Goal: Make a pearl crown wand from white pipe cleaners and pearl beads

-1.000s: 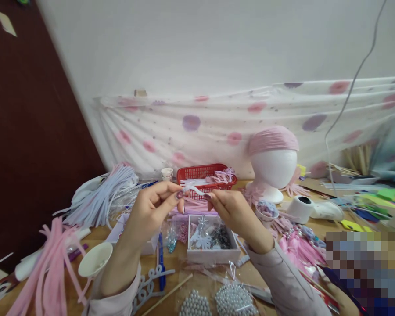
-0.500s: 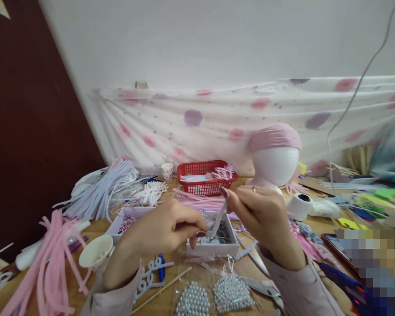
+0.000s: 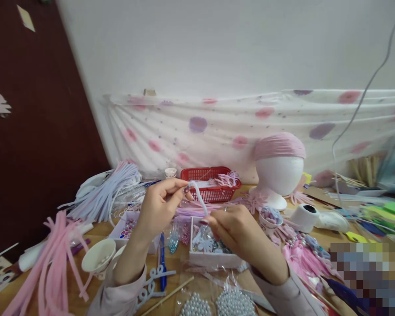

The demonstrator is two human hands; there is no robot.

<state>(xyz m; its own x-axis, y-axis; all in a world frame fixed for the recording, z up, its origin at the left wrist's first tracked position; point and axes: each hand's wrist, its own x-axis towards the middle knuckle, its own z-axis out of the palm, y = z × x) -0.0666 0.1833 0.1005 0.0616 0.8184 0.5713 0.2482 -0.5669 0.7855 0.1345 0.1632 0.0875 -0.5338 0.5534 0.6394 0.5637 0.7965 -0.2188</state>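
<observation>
Now L hand [image 3: 159,208] is back up, R hand [image 3: 238,230] lower; both grips pinch the strip [image 3: 200,199], slanted taut betw. them above the box [image 3: 213,260].

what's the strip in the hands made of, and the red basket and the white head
Strip: pale and soft-looking, bending between the left hand and right hand; probably a fuzzy chenille stem, though it is blurred. Basket: rigid red plastic with moulded mesh walls. Head: smooth, matt white, likely foam, but I can't be sure.
</observation>
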